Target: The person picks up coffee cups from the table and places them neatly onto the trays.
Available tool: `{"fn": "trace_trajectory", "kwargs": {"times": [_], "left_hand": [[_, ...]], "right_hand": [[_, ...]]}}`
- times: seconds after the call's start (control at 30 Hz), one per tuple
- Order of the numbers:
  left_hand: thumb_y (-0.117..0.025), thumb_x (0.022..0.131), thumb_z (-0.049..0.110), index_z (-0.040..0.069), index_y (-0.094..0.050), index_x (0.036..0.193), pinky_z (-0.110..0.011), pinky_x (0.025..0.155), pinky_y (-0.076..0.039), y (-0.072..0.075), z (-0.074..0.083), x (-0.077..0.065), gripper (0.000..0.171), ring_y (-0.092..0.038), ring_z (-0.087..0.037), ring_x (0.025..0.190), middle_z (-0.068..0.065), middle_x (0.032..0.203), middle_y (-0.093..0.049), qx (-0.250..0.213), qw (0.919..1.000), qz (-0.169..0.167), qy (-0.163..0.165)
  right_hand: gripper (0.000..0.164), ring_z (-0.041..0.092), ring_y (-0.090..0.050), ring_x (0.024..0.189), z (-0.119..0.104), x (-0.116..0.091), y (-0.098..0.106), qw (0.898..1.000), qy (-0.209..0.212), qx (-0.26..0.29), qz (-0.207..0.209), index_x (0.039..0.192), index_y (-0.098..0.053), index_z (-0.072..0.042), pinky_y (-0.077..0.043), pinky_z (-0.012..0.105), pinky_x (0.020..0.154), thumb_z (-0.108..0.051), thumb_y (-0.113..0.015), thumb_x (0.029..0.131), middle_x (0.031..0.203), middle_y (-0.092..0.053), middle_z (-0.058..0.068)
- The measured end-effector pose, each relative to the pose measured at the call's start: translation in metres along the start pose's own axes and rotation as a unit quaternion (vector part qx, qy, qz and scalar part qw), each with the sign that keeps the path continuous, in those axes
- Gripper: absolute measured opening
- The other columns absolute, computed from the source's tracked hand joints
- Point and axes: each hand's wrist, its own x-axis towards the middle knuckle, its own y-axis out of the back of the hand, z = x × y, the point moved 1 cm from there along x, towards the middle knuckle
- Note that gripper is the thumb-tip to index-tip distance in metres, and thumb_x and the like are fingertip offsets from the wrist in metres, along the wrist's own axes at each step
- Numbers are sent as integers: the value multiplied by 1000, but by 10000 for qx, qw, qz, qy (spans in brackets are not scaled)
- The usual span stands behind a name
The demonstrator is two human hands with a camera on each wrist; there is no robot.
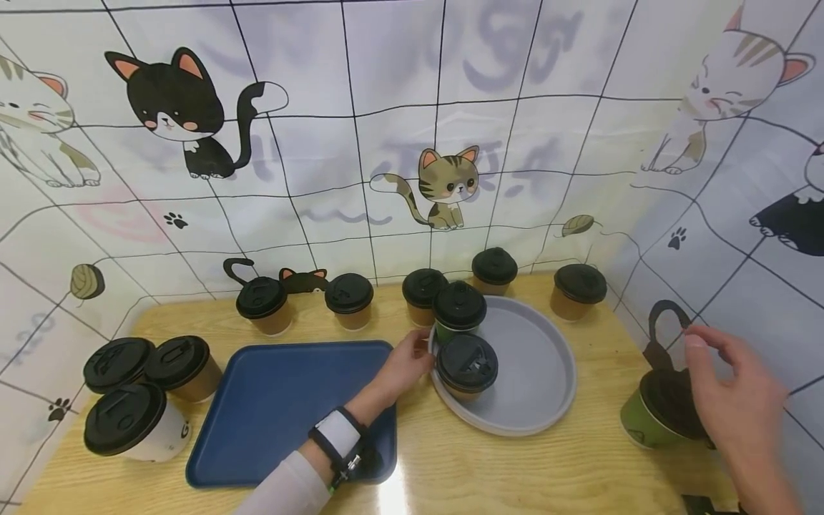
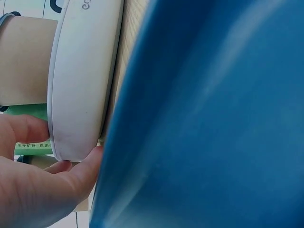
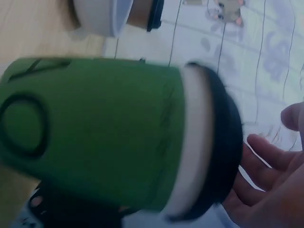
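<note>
Pinching the left rim of a round grey tray (image 1: 534, 372) between thumb and fingers of the left hand (image 1: 407, 363), just beside a blue tray (image 1: 283, 408), with the forearm passing over the blue tray's right part. Carrying a white wrist device (image 1: 337, 431) on a dark strap at that wrist, below a pale sleeve (image 1: 290, 486).

Bearing, on the left side of the grey tray, a green cup (image 1: 444, 331) at the back and a brown cup (image 1: 468, 393) in front, both black-lidded.

Hovering with the right hand (image 1: 737, 400) at the black lid (image 1: 666, 400) of another green cup (image 1: 640, 422), standing upright on the bench (image 1: 450, 472) to the right of the grey tray. Holding thumb and fingers well parted there, without a grasp; cannot tell whether touching the lid.

Can also see, left of the blue tray, a white cup (image 1: 169, 433) close to two more lidded cups (image 1: 202, 379), and along the back five small brown cups (image 1: 350, 317) under a cat-patterned wall covering (image 1: 322, 157).
</note>
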Motion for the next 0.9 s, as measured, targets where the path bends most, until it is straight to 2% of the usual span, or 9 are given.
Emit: {"fn": "trace_trajectory", "kwargs": {"times": [0.1, 0.17, 0.23, 0.27, 0.33, 0.47, 0.5, 0.63, 0.9], "left_hand": [[-57, 99, 5, -5, -44, 149, -46, 94, -53, 0, -2, 0, 52, -59, -40, 123, -25, 135, -58, -6, 10000, 1, -11], [-57, 99, 5, -4, -45, 148, -45, 93, -53, 0, -3, 1, 52, -60, -38, 121, -24, 134, -59, -15, 10000, 10, 4], [-57, 99, 5, -4, -45, 148, -44, 92, -53, -1, -4, 1, 52, -61, -37, 119, -23, 132, -59, -14, 10000, 29, 26], [-57, 99, 5, -4, -45, 148, -43, 91, -53, -1, -4, 1, 51, -61, -36, 119, -23, 132, -59, -23, 10000, 30, 40], [-57, 99, 5, -4, -45, 148, -43, 91, -54, -1, -5, 0, 51, -61, -36, 118, -23, 132, -59, -46, 10000, 40, 54], [-57, 100, 5, -5, -44, 148, -42, 91, -54, -2, -4, 0, 51, -62, -36, 118, -24, 132, -59, -69, 10000, 33, 64], [-57, 100, 5, -4, -45, 148, -42, 91, -54, -2, -5, 0, 51, -62, -36, 118, -24, 132, -59, -59, 10000, 39, 69], [-57, 100, 6, -3, -45, 149, -43, 92, -53, -2, -5, 0, 51, -62, -36, 119, -23, 132, -59, -23, 9999, 61, 77], [-57, 101, 6, -4, -45, 148, -45, 95, -53, -3, -5, 0, 50, -60, -39, 122, -24, 133, -59, -23, 9999, 90, 53]], "right_hand": [[38, -12, -56, 99, 15, 1, 3, 9996, -197, 92, -206, 134, -68, -9, -32, 10, 88, -34, -58, 106, 108, -52, -42], [41, -22, -42, 85, 25, -1, 4, 9989, -248, 17, -410, 136, -66, -10, -31, 11, 80, -36, -56, 107, 101, -46, -44], [42, -24, -41, 88, 33, -4, 3, 9983, -262, 4, -515, 138, -65, -9, -31, 9, 78, -36, -54, 108, 102, -46, -44], [42, -24, -41, 91, 37, -6, 1, 9981, -282, 15, -556, 139, -65, -10, -31, 8, 80, -37, -53, 108, 108, -52, -41], [41, -24, -41, 99, 43, -9, -2, 9980, -295, 119, -551, 140, -64, -12, -31, 6, 86, -36, -51, 109, 114, -54, -41], [36, -19, -46, 110, 51, -14, -9, 9959, -349, 752, -365, 136, -68, -12, -30, 4, 95, -29, -50, 110, 119, -60, -36], [36, -16, -48, 111, 52, -15, -11, 9945, -399, 907, -340, 135, -68, -11, -30, 4, 95, -28, -49, 110, 114, -59, -39], [36, -9, -53, 109, 52, -16, -17, 9885, -652, 1324, -329, 131, -70, -11, -33, 2, 93, -27, -46, 111, 109, -63, -31], [39, 0, -53, 113, 45, -8, -29, 9769, -1186, 1706, -502, 128, -72, -13, -33, 4, 92, -27, -39, 112, 110, -66, -21]]}}
